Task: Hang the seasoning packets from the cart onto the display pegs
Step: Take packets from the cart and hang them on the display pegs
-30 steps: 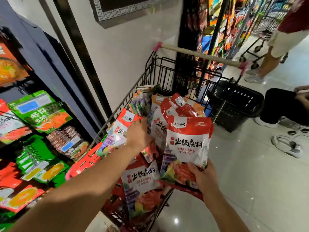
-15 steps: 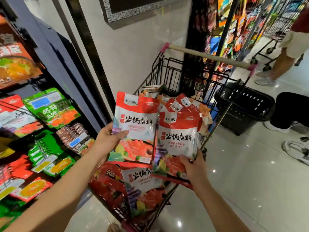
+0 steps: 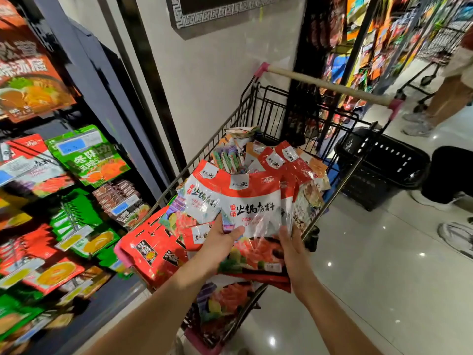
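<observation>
Packets (image 3: 252, 201): red tops, white bodies, black characters. Cart (image 3: 258, 108): black wire, tan handle (image 3: 330, 85) with pink ends. Hanging packs (image 3: 87, 155): green.

One wide-angle camera on my head looks forward and down. My left hand (image 3: 220, 243), right hand (image 3: 293, 251) and the cart (image 3: 327, 86) sit close, mid-frame.

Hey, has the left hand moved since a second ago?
Yes. Judged against the cart, the left hand came back from mid-cart to its near end, bringing a packet against the packets in the right hand.
</observation>
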`<action>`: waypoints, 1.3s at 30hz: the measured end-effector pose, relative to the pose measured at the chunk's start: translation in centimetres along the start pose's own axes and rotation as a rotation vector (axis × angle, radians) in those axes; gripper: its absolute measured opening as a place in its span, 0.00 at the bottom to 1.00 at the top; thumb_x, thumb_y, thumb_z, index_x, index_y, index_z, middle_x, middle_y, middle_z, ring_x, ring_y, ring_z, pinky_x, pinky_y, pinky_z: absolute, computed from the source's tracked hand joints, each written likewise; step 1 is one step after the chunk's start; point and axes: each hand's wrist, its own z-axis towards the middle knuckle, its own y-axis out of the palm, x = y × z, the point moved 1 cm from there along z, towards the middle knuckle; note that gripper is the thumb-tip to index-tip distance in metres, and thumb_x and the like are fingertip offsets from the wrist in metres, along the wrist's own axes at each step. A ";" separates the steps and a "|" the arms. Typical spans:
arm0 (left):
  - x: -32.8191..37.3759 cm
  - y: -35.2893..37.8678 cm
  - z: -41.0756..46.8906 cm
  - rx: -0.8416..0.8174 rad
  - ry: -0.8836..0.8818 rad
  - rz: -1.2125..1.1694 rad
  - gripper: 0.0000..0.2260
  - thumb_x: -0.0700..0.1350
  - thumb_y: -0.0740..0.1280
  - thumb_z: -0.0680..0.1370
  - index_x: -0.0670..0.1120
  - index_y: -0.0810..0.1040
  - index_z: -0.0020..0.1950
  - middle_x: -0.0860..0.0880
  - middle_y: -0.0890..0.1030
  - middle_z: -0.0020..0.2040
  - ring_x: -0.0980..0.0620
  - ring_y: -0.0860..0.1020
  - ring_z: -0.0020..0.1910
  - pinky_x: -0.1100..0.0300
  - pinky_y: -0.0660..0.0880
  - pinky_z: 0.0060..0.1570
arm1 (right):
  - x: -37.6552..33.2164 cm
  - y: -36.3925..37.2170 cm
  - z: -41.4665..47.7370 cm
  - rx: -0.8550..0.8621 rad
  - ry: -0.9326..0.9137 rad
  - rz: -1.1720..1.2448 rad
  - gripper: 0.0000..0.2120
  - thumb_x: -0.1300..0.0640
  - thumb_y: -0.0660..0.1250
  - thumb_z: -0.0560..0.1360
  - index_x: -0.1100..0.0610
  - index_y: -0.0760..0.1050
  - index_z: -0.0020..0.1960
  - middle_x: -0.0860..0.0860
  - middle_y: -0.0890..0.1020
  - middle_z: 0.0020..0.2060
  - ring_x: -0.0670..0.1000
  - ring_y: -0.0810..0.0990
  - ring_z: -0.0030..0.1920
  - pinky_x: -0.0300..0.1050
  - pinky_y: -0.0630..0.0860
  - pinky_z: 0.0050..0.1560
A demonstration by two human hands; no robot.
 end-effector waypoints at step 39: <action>2.7 -6.7 -2.9 0.297 0.055 -0.111 0.13 0.50 0.69 0.82 0.44 0.80 0.62 0.46 0.86 0.47 0.50 0.83 0.34 0.60 0.78 0.30 | 0.4 0.5 0.8 -0.030 -0.128 -0.291 0.42 0.48 0.74 0.77 0.42 0.52 0.83 0.46 0.72 0.73 0.46 0.76 0.66 0.39 0.76 0.60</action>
